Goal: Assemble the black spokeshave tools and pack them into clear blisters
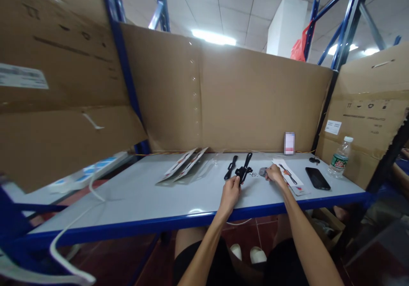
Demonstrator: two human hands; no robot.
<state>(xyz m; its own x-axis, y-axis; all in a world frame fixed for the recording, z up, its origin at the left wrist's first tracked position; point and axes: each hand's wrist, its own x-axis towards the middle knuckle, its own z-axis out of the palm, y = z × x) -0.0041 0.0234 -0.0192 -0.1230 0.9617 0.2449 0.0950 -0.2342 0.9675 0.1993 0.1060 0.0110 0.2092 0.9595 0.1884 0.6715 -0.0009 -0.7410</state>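
Observation:
My left hand [230,193] holds a black watch band piece [244,168] upright just above the grey table [143,196]. A second black band strap [230,167] lies flat just left of it. My right hand [273,173] rests on the table with its fingers on a small grey watch part [262,172]; whether it grips the part is unclear. Small metal bits [253,174] lie between the hands. A printed card showing a watch [288,173] lies just right of my right hand.
Clear packaging sleeves with cards [185,167] lie at centre-left. A black phone [317,178], a water bottle [340,157] and a small black item [314,160] sit at the right. Cardboard walls [249,103] enclose the table. A power strip [86,174] with a white cable is at left.

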